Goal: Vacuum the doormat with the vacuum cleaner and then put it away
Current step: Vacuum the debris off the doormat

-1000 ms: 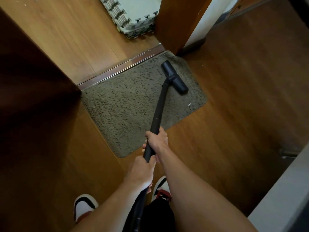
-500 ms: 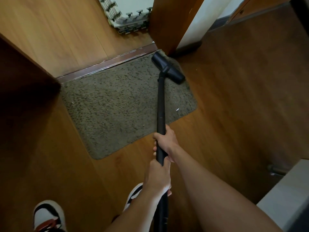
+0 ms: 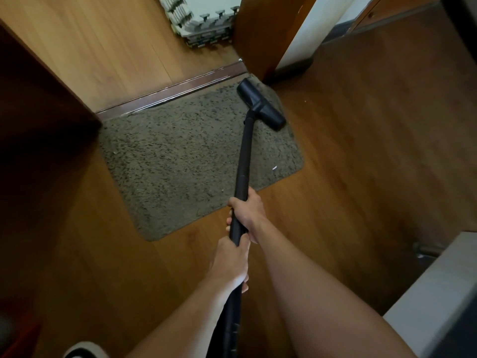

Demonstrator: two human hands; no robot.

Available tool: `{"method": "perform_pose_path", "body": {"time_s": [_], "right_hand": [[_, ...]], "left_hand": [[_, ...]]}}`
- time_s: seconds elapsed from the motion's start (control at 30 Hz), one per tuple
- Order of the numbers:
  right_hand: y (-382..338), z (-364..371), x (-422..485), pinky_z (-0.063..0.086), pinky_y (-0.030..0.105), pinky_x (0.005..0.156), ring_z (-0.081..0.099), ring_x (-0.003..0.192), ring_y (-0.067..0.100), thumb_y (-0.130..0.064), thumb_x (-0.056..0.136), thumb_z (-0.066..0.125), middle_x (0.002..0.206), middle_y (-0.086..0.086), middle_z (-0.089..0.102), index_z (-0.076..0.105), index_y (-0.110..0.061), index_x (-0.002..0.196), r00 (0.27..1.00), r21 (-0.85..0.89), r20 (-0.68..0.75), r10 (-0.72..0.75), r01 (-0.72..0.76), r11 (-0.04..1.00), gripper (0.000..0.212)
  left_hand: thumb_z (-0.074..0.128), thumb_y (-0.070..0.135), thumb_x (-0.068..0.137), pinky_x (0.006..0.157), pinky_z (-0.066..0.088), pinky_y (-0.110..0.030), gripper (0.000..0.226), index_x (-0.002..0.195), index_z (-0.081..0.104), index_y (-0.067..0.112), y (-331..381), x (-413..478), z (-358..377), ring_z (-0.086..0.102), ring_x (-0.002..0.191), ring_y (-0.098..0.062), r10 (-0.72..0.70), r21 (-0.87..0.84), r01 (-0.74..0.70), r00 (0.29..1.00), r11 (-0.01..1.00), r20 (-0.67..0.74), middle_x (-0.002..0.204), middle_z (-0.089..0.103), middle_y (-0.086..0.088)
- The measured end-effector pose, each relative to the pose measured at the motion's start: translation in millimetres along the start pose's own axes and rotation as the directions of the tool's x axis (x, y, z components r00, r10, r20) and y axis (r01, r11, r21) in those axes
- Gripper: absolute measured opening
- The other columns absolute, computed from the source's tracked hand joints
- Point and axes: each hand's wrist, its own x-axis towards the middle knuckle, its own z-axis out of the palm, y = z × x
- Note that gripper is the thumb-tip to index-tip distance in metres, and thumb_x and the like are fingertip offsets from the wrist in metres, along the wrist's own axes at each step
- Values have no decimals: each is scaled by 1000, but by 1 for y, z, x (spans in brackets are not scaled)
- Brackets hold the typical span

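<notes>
Both of my hands are wrapped around the black vacuum wand (image 3: 245, 151). My right hand (image 3: 249, 215) is the forward one, with its fingers (image 3: 231, 202) curled round the tube just past the near edge of the doormat (image 3: 180, 156). My left hand (image 3: 231, 264) grips the same tube directly behind it, closer to my body. The two almost touch. The vacuum's body is out of view below me.

The wand runs nearly straight away from me, leaning slightly right, and ends in the floor head (image 3: 260, 104). The head sits on the mat's far right corner, close to the threshold strip (image 3: 167, 93) and the foot of the door frame (image 3: 260, 34). Its long axis lies diagonally across the wand, with one end toward the threshold and the other toward the mat's right edge.

So the head is ahead of my hands, and most of the mat spreads to the left of the wand's line. I judge that this wide left part remains to be covered. A white scrap (image 3: 273, 167) lies on the pile just right of the wand, near the mat's right edge, beside the wooden floor (image 3: 361, 151). Pulling the head back and then sweeping it left would probably be steered by my right hand, with my left as the pivot. Stacked foam tiles (image 3: 204, 24) sit beyond the threshold, well apart from the head.
</notes>
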Motion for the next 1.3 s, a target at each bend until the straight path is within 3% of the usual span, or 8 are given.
{"method": "perform_pose_path", "body": {"time_s": [0.13,0.2,0.33,0.47,0.67,0.8,1.03,1.3], "right_hand": [[15,25,-18,57,39,53,58,48,22,-9,94,59,71,12,58,50,-19,120,1000,25,-24,10,-9,1000,29],[21,37,-24,59,43,55,59,49,24,-10,93,59,72,13,59,50,-18,119,999,29,-42,6,-5,1000,29],[29,59,-38,58,39,54,61,48,23,-12,93,60,73,13,61,50,-18,121,997,52,-80,1,4,999,30],[34,81,-56,55,35,51,60,46,22,-12,95,59,74,13,60,49,-20,123,997,84,-80,5,2,996,31],[44,121,-70,59,40,54,61,48,21,-12,94,58,71,10,61,47,-24,128,1000,60,-28,7,-5,998,37],[51,140,-76,60,42,54,61,48,20,-13,94,59,73,12,61,47,-24,127,998,117,-47,29,-24,993,37],[77,161,-105,52,32,47,58,47,20,-10,96,57,72,11,56,47,-20,122,993,260,-83,82,-58,964,30],[103,177,-122,51,31,47,57,45,20,-11,98,57,70,10,57,41,-24,137,979,386,-98,179,-129,914,45]], "left_hand": [[47,42,99,55,47,-37,38,84,57,8,-21,-9,-25,51,48,-26,34,59,-34,999,998,3,57,52,-8],[47,41,100,51,45,-32,39,79,54,8,-29,-14,-37,50,46,-25,49,82,-49,999,995,10,57,51,-7],[47,40,101,40,41,-26,36,85,55,8,-37,-30,-63,47,37,-20,50,111,-51,999,993,15,57,52,-7],[47,42,101,42,43,-28,37,93,56,7,-50,-44,-89,48,40,-22,38,128,-41,999,991,26,60,54,-8],[48,40,101,50,46,-32,33,93,57,9,-68,-54,-120,49,44,-24,-34,92,35,999,995,-11,60,55,-8],[47,44,99,50,49,-31,36,92,59,11,-78,-53,-140,53,46,-23,-35,188,41,999,981,-35,61,58,-7],[46,46,100,48,51,-28,36,92,57,13,-109,-59,-168,56,44,-18,-3,386,-2,1000,923,13,66,62,-6],[45,50,99,48,50,-26,41,100,57,10,-130,-61,-184,56,40,-14,-46,580,17,998,814,35,68,63,-4]]}}
